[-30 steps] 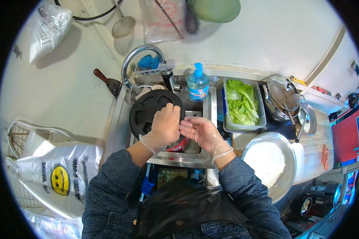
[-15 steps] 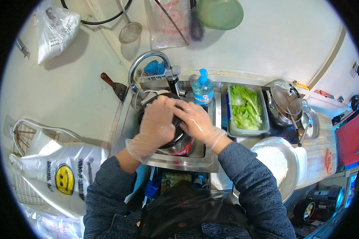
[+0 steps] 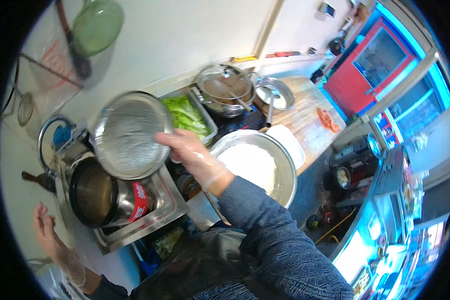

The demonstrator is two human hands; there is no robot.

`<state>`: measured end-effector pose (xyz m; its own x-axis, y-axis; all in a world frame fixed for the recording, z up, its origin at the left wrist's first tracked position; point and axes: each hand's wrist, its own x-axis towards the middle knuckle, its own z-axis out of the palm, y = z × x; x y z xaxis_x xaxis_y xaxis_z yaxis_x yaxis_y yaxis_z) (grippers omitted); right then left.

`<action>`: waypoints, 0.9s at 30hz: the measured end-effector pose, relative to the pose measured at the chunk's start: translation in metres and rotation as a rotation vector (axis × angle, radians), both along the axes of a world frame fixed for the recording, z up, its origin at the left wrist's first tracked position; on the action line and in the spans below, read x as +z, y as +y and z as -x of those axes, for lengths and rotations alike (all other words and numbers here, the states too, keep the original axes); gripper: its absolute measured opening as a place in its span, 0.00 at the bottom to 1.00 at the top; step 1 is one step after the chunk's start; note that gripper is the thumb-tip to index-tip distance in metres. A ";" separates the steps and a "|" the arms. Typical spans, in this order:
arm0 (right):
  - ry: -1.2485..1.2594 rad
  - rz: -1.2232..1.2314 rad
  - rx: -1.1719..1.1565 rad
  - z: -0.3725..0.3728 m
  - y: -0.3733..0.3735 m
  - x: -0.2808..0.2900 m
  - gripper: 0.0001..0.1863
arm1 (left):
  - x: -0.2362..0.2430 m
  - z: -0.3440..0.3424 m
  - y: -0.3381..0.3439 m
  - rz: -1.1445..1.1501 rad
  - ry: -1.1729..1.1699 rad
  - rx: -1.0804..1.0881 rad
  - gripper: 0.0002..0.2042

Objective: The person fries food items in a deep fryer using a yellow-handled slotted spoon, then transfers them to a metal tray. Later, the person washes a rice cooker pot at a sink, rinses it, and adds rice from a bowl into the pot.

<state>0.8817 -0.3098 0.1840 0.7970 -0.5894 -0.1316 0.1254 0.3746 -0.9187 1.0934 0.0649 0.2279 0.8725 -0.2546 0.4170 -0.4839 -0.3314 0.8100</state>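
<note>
My right hand (image 3: 197,157), in a clear plastic glove, grips the edge of a round metal lid (image 3: 131,136). The lid is tilted up above the sink, its shiny, wet-looking face towards me. Below and left of it, a tall steel pot (image 3: 125,202) with a black rim and a red label stands uncovered in the steel sink (image 3: 171,200). Brownish liquid or a dull inner wall shows inside; I cannot tell which. My left hand (image 3: 52,240), gloved too, is raised beside the pot, empty and not touching it, with its fingers stretched out.
A curved faucet (image 3: 42,145) rises behind the sink. To the right stand a tub of lettuce (image 3: 185,115), a lidded pot (image 3: 225,90), a pan (image 3: 275,94) and a wide bowl of white powder (image 3: 252,162). Farther off are a wooden counter (image 3: 307,107) and a red door (image 3: 367,62).
The lid has come off the pot and been lifted up and right by my right hand. My left hand has moved away to the left. The view has swung right.
</note>
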 end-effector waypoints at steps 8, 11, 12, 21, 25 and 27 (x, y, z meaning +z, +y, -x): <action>-0.210 -0.359 -1.046 0.325 -0.117 -0.097 0.11 | -0.025 0.057 -0.115 0.069 0.346 -0.330 0.18; -0.170 -0.443 -1.228 0.422 -0.165 -0.137 0.08 | -0.025 0.107 -0.174 0.085 0.374 -0.386 0.20; -0.205 -0.490 -1.268 0.440 -0.183 -0.154 0.08 | -0.021 0.118 -0.192 0.047 0.452 -0.391 0.19; -0.080 -0.741 -1.369 0.451 -0.283 -0.254 0.11 | 0.006 0.198 -0.261 -0.170 0.375 -0.359 0.23; -0.108 -0.478 -0.799 0.462 -0.276 -0.272 0.20 | 0.001 0.193 -0.233 0.053 0.447 -0.342 0.15; -0.108 -0.647 -0.869 0.483 -0.281 -0.277 0.17 | -0.002 0.173 -0.206 0.157 0.403 -0.250 0.14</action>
